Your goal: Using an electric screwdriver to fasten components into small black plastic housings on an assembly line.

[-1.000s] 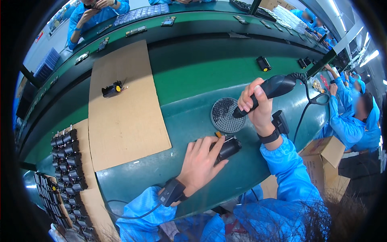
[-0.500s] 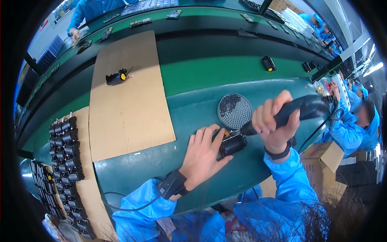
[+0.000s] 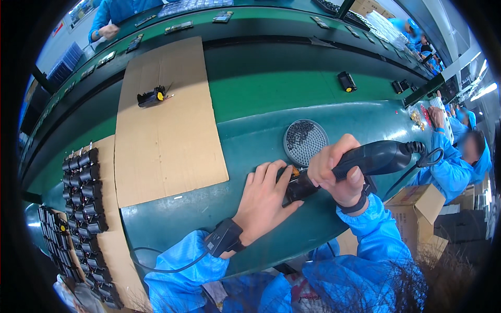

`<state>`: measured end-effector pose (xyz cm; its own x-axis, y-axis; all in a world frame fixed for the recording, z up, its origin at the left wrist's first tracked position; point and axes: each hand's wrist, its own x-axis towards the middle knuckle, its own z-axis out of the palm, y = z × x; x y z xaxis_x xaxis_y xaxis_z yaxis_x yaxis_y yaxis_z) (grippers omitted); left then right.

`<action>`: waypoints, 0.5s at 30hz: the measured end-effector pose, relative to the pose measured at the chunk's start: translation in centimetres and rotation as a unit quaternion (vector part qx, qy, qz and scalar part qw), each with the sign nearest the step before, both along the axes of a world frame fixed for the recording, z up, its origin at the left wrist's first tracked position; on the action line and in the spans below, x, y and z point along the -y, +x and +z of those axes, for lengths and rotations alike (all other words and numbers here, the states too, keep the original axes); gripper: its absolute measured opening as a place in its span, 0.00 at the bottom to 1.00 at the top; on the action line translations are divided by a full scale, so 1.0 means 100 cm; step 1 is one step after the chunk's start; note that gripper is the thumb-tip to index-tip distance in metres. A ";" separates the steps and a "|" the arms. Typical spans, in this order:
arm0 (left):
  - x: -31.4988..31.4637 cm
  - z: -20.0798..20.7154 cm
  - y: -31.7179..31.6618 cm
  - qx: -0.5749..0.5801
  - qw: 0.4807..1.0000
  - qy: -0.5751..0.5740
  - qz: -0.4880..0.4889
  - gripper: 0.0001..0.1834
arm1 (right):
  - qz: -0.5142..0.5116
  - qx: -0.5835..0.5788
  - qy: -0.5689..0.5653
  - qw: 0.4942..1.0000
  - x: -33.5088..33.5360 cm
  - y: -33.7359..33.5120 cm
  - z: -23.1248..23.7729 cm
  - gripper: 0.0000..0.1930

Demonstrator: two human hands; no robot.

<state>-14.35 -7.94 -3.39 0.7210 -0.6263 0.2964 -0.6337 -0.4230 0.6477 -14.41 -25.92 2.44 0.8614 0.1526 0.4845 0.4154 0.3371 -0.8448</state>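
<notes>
Right hand (image 3: 334, 175), gripping the black power screwdriver (image 3: 373, 159), has lowered its tip onto the small black part (image 3: 298, 189) pinned by left hand (image 3: 266, 195), apparently at the bench's near edge.

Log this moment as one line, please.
left hand: steadies small black part on green bench | right hand: grips black electric screwdriver, tip at part | round screw dish behind
</notes>
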 end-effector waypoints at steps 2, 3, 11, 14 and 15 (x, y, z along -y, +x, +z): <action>0.000 0.000 0.000 -0.001 1.000 0.001 -0.001 0.41 | -0.004 -0.003 -0.002 1.000 0.000 0.000 0.000 0.26; 0.000 0.000 0.000 -0.001 1.000 0.002 0.000 0.41 | -0.003 -0.005 -0.002 1.000 0.000 0.001 0.000 0.26; 0.000 0.001 0.001 -0.002 1.000 0.001 -0.001 0.40 | 0.000 -0.016 -0.001 1.000 -0.001 0.001 0.001 0.26; 0.000 0.001 0.001 -0.004 1.000 0.000 -0.002 0.40 | 0.003 -0.014 0.011 1.000 -0.006 0.001 -0.001 0.23; 0.001 0.001 0.001 -0.002 1.000 0.001 -0.001 0.40 | 0.002 -0.019 -0.006 1.000 -0.008 0.001 0.002 0.21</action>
